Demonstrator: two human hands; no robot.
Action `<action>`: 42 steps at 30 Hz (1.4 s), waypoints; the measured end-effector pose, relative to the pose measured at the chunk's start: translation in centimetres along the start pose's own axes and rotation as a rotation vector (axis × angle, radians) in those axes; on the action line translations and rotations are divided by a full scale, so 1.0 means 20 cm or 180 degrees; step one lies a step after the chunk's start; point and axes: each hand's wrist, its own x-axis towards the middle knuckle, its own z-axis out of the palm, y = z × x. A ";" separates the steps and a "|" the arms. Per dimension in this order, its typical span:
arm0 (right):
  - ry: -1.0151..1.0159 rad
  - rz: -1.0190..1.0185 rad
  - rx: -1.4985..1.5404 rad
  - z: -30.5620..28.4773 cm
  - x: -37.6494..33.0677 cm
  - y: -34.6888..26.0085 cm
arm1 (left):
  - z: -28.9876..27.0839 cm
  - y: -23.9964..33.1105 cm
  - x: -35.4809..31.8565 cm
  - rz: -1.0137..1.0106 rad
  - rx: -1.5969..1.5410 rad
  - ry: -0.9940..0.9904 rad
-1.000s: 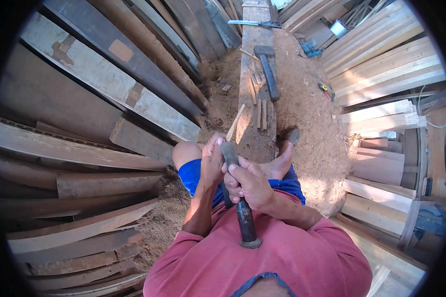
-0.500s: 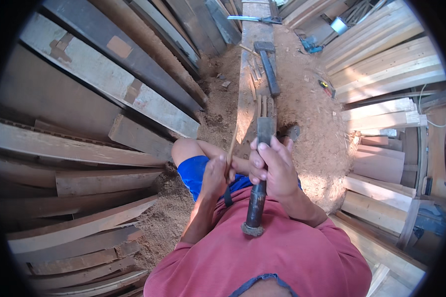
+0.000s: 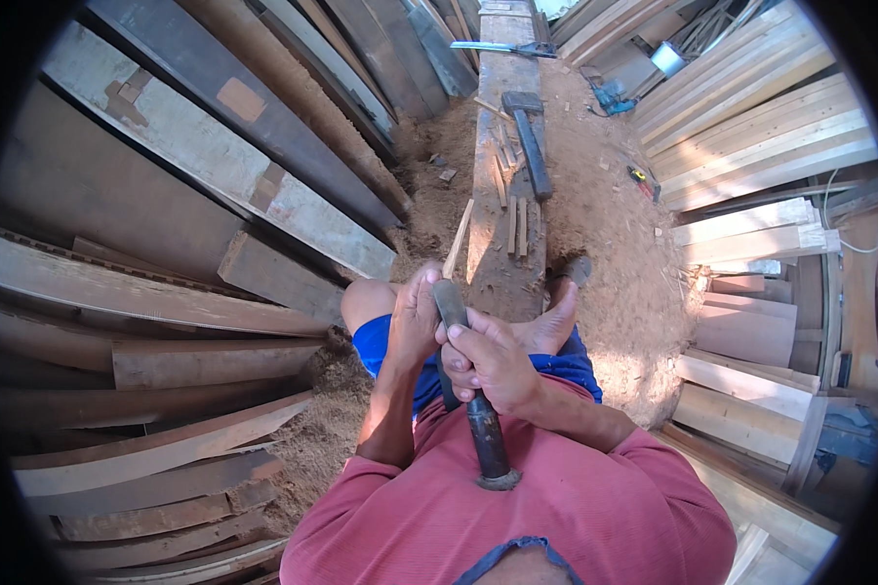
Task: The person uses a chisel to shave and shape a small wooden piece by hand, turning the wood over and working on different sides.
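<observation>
My right hand [image 3: 488, 359] is wrapped round a chisel [image 3: 486, 434] with a dark round handle, its frayed butt near my shirt. The wide metal blade tilts up and left, its end beside my left hand [image 3: 416, 317]. Between the fingers of that left hand is a thin wooden stick [image 3: 458, 241], whose pale end points away from me. The blade's end lies against or very close to the stick; contact cannot be made out. The stick's lower part is hidden by my fingers.
A long plank [image 3: 505, 73] runs ahead, bearing a mallet [image 3: 528, 141], a saw [image 3: 502, 47] and several thin wood strips [image 3: 518, 226]. Boards are stacked left [image 3: 215, 146] and right [image 3: 761, 127]. Sawdust [image 3: 605, 175] covers the ground. My bare foot [image 3: 554, 317] rests beside the plank.
The chisel has swung left and closer to me, its blade now by the stick. My left hand has risen with the stick. Two strips on the plank are now uncovered, and my foot shows.
</observation>
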 end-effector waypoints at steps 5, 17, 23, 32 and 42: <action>-0.0078 -0.0007 -0.0108 0.00 -0.02 -0.01 | 0.03 0.09 -0.07 0.0355 0.0219 0.0104; 0.0226 -0.0830 -0.0534 -0.02 -0.16 -0.10 | 0.03 -0.07 -0.22 0.1209 0.1176 -0.0624; 0.0391 -0.0951 -0.0701 -0.05 -0.12 -0.14 | 0.02 -0.15 -0.26 -0.0673 -0.0951 -0.0235; -0.0120 -0.0012 0.0029 0.05 0.03 -0.02 | -0.02 0.02 0.02 0.0313 -0.0310 -0.0014; 0.0168 -0.1349 -0.0433 -0.01 -0.18 -0.16 | -0.04 -0.16 -0.39 0.0220 0.0546 -0.0606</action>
